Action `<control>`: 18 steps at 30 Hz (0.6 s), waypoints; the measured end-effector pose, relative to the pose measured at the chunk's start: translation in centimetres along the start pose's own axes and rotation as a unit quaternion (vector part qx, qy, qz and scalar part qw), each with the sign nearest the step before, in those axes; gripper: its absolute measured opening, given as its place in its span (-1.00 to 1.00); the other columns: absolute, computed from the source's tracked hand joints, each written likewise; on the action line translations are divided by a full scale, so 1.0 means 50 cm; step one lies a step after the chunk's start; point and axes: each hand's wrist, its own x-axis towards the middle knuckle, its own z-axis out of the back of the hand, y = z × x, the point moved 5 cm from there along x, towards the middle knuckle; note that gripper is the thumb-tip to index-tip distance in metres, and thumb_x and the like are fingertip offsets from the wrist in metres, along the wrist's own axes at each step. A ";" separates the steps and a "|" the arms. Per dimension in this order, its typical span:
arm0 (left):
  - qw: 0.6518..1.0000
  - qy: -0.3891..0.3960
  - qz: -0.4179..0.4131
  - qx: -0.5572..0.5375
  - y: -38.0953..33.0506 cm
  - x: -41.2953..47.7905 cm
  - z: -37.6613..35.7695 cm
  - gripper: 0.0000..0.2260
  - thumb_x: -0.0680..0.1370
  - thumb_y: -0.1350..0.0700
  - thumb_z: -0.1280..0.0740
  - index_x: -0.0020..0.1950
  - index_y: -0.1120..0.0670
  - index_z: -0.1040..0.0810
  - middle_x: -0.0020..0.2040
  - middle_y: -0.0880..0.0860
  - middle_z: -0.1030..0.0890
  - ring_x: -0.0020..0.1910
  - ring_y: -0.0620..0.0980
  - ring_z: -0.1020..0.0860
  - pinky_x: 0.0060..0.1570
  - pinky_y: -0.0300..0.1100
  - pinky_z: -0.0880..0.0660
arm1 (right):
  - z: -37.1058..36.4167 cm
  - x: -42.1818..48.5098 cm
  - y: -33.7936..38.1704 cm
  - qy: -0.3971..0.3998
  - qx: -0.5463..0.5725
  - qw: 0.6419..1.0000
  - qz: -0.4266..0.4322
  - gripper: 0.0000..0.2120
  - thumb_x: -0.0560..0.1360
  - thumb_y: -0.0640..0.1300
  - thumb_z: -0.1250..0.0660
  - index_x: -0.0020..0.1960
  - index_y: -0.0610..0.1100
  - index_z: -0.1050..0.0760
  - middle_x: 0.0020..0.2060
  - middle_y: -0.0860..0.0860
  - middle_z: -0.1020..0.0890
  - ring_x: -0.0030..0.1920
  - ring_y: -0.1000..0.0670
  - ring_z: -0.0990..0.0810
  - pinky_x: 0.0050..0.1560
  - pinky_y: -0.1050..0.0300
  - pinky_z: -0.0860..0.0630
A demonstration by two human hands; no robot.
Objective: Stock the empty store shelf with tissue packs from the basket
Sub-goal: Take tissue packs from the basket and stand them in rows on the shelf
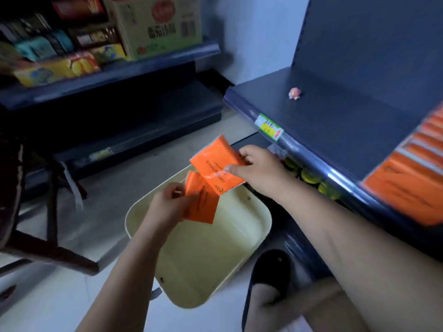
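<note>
Tissue pack (214,161), orange, hangs above the basket (211,264), pinched at its right edge by the right hand (260,170). Its long axis slants up-left, and the shelf (347,121) lies just right, nearest that hand. The left hand (167,204) grips a second pack (202,207) lower.

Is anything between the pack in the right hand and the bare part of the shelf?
Nothing visible does. The right hand holds its orange pack before the shelf edge; only a small pink object lies farther back.
</note>
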 end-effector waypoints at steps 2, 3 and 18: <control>0.999 0.019 -0.039 -0.022 -0.066 -0.032 -0.022 -0.84 0.56 0.03 -0.50 0.04 0.08 -0.65 -0.06 0.17 -0.72 -0.22 0.03 -0.66 -0.23 -0.04 -0.59 | 0.065 -0.060 0.034 -0.020 0.021 0.999 0.013 -0.76 0.32 0.10 -0.57 -0.07 0.13 -0.59 -0.05 0.05 -0.73 -0.02 0.01 -0.73 0.15 -0.14 -0.63; 0.997 0.031 -0.057 -0.035 -0.103 -0.052 -0.036 -0.83 0.56 0.01 -0.50 0.02 0.08 -0.65 -0.07 0.16 -0.72 -0.22 0.03 -0.67 -0.23 -0.04 -0.59 | 0.100 -0.091 0.050 -0.036 0.033 0.999 0.021 -0.72 0.29 0.13 -0.56 -0.04 0.14 -0.60 -0.03 0.05 -0.73 -0.01 0.01 -0.73 0.16 -0.17 -0.63; 0.876 0.327 -0.348 -0.068 -0.558 -0.390 -0.424 -0.91 0.55 0.22 -0.48 0.04 0.10 -0.66 -0.15 0.03 -0.70 -0.18 -0.12 -0.63 -0.19 -0.31 -0.54 | 0.604 -0.633 0.060 -0.411 0.092 0.904 0.074 -0.89 0.57 -0.19 -0.45 0.08 -0.18 -0.63 -0.05 -0.04 -0.77 -0.03 0.06 -0.72 0.06 0.18 -0.59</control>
